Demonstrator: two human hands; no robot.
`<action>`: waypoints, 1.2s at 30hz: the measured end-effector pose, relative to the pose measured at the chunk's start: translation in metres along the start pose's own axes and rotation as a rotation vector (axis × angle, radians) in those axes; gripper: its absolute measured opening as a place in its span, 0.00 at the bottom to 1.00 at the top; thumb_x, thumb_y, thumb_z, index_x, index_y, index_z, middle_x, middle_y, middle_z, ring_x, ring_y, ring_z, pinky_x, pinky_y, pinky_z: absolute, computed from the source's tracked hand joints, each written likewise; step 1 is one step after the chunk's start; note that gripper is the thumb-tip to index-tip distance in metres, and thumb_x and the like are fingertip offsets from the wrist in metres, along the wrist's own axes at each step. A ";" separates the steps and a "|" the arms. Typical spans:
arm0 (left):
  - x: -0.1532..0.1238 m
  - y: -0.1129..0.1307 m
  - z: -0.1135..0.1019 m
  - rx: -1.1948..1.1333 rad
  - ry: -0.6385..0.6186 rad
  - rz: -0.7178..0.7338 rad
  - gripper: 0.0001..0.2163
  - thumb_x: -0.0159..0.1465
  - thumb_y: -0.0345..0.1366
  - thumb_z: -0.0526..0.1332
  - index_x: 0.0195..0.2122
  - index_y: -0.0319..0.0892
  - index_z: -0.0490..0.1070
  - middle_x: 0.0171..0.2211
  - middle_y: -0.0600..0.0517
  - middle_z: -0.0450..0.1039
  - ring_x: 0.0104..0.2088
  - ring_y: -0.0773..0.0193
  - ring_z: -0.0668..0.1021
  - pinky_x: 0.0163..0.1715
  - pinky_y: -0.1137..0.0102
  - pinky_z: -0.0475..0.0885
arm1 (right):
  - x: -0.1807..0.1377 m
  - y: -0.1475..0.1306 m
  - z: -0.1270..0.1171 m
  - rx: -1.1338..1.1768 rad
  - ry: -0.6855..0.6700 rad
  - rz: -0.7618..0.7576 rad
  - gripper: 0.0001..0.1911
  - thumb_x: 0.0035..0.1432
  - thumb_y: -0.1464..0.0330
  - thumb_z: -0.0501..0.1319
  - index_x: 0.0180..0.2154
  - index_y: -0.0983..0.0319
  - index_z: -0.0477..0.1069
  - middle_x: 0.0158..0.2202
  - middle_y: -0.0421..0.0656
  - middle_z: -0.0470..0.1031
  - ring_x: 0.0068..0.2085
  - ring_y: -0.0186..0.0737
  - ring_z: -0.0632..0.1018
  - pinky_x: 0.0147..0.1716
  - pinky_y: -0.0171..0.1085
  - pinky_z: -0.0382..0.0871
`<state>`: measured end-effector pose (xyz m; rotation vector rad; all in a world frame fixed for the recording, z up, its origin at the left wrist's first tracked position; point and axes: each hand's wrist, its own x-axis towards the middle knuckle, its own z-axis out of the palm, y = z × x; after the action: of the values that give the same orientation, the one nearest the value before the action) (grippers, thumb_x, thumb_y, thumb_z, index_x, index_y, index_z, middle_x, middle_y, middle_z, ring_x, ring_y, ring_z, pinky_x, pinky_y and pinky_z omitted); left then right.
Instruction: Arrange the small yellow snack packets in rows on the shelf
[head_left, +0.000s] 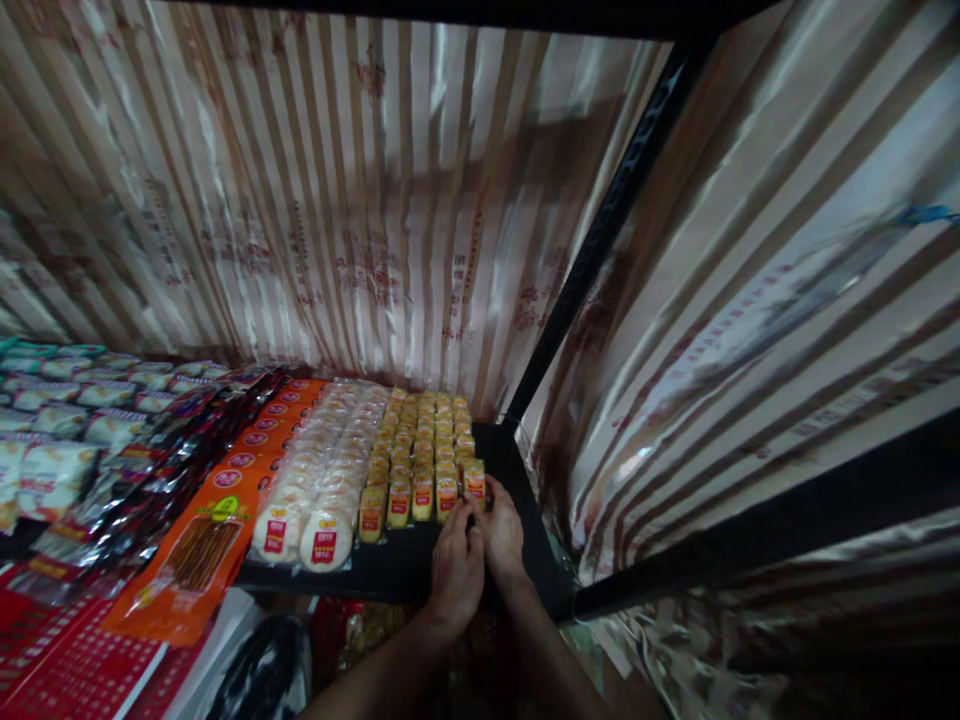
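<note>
Small yellow snack packets [422,490] with red labels stand in several close rows on a black shelf [405,570]. At the front right of these rows is a single yellow snack packet [474,480], with both hands closed at its lower end. My right hand [501,530] has its fingers along the packet's right side. My left hand [457,560] is curled just beside it, fingertips at the packet's lower left edge. The two hands almost touch. Their inner fingers are partly hidden and dim.
Round white packaged crackers [325,540] lie in two rows to the left, beside orange snack bags [214,540], dark shiny packs [142,480] and white packs [56,475]. A black upright post [592,240] stands at the back right. Striped plastic sheeting [420,200] hangs behind. A red perforated basket [64,650] sits lower left.
</note>
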<state>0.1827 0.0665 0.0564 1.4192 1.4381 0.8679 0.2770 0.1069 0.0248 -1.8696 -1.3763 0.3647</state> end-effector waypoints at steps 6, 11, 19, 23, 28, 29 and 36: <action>-0.002 -0.006 -0.001 -0.016 -0.029 -0.001 0.23 0.59 0.28 0.47 0.56 0.35 0.61 0.59 0.46 0.59 0.58 0.63 0.63 0.60 0.68 0.54 | -0.005 0.007 0.010 0.103 0.017 -0.012 0.22 0.51 0.59 0.53 0.42 0.67 0.70 0.39 0.53 0.72 0.38 0.45 0.75 0.39 0.42 0.71; 0.000 -0.011 0.001 -0.063 -0.034 0.037 0.21 0.60 0.29 0.48 0.54 0.38 0.65 0.57 0.48 0.63 0.57 0.63 0.65 0.60 0.67 0.55 | -0.008 0.009 0.012 0.236 0.029 0.026 0.18 0.51 0.59 0.53 0.40 0.63 0.68 0.39 0.49 0.69 0.38 0.42 0.75 0.36 0.39 0.73; -0.002 -0.015 -0.002 -0.050 -0.048 0.090 0.20 0.60 0.31 0.47 0.52 0.38 0.67 0.55 0.46 0.65 0.56 0.60 0.67 0.59 0.64 0.57 | -0.012 0.006 0.015 0.214 0.053 0.078 0.16 0.50 0.56 0.53 0.33 0.62 0.65 0.36 0.48 0.66 0.36 0.42 0.73 0.34 0.40 0.72; -0.015 -0.026 -0.007 -0.062 -0.015 0.199 0.17 0.61 0.31 0.46 0.46 0.39 0.69 0.50 0.46 0.70 0.51 0.61 0.71 0.55 0.65 0.62 | -0.017 -0.001 0.011 0.172 0.087 0.071 0.21 0.50 0.54 0.52 0.38 0.65 0.65 0.41 0.53 0.65 0.39 0.44 0.72 0.34 0.40 0.71; -0.058 -0.051 -0.027 -0.093 -0.072 0.244 0.14 0.60 0.29 0.46 0.38 0.41 0.70 0.36 0.49 0.73 0.37 0.65 0.74 0.41 0.70 0.69 | -0.053 -0.014 -0.011 0.298 0.225 0.115 0.21 0.56 0.54 0.49 0.41 0.65 0.64 0.38 0.50 0.70 0.35 0.39 0.73 0.34 0.37 0.69; -0.068 -0.058 -0.032 -0.067 -0.104 0.223 0.13 0.60 0.29 0.46 0.37 0.41 0.71 0.35 0.49 0.73 0.38 0.64 0.74 0.41 0.70 0.68 | -0.068 -0.014 -0.016 0.368 0.221 0.143 0.21 0.57 0.54 0.49 0.42 0.64 0.63 0.36 0.48 0.72 0.33 0.37 0.74 0.34 0.36 0.69; -0.096 -0.117 -0.038 0.149 -0.265 -0.068 0.13 0.58 0.29 0.48 0.33 0.41 0.73 0.35 0.47 0.74 0.37 0.61 0.75 0.41 0.69 0.66 | -0.174 0.009 -0.002 0.158 -0.174 0.289 0.16 0.50 0.53 0.52 0.29 0.55 0.70 0.27 0.41 0.76 0.32 0.44 0.77 0.33 0.40 0.72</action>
<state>0.0987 -0.0349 -0.0278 1.5227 1.3604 0.5156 0.2190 -0.0525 -0.0166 -1.9413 -1.1497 0.7752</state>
